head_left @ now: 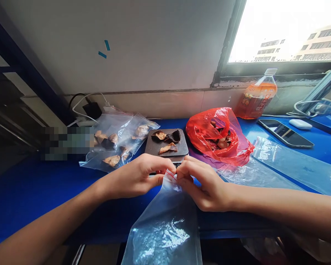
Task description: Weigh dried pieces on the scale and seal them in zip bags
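While both hands meet above the desk point(38, 184), near its front edge, the left hand point(135, 175) pinches the zip end of a clear bag point(165, 224) between thumb and finger, and the right hand point(204, 182) grips that end just beside it, fingertips closed. From there the bag's long axis runs toward the person, past the front edge. Opposite, toward the back edge, the scale point(154, 147) carries three pieces point(168, 148), the left hand slightly nearer. Whether the bag's mouth is parted, I cannot tell.

glossy plastic zip bag point(165, 230), crinkled shiny plastic red bag point(198, 129), rough brown pieces point(168, 148), matt scale point(182, 150)
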The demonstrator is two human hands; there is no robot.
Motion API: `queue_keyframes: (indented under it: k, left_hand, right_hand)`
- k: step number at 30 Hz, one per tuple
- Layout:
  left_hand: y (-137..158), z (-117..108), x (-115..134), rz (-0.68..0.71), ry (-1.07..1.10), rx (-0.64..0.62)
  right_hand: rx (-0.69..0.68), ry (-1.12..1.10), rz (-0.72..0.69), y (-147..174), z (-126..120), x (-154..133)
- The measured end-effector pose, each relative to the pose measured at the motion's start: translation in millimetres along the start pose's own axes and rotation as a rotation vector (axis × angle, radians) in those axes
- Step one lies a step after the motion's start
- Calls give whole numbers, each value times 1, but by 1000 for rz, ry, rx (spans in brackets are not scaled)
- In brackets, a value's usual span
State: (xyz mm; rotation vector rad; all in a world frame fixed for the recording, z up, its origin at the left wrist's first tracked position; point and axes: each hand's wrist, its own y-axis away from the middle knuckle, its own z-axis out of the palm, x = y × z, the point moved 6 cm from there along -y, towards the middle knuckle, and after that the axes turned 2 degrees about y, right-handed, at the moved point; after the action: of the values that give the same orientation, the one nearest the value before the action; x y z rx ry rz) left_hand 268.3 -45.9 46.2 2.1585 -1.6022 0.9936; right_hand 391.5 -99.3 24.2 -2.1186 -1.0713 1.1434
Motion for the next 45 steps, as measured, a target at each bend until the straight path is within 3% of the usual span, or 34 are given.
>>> queue_keyframes:
  k: [4,16,21,26,39,45]
  left_hand:
    - [0,-3,1,1,-7,63]
    - [0,0,7,132,-39,7]
    - [1,-2,7,98,-55,-36]
    - [0,-9,3,42,-98,-11]
    - [15,-15,16,-95,91,-123]
    - [11,-13,13,-128,38,-83]
  right_hand:
    - [-14,55,55,-2,-3,9]
    - [-111,13,-111,-2,3,-3]
    - [-123,-26,-100,-2,2,-3]
    - [-30,-84,-114,-1,-3,-9]
    - [-73,170,-99,1,1,-2]
    - [-61,161,-5,0,0,5]
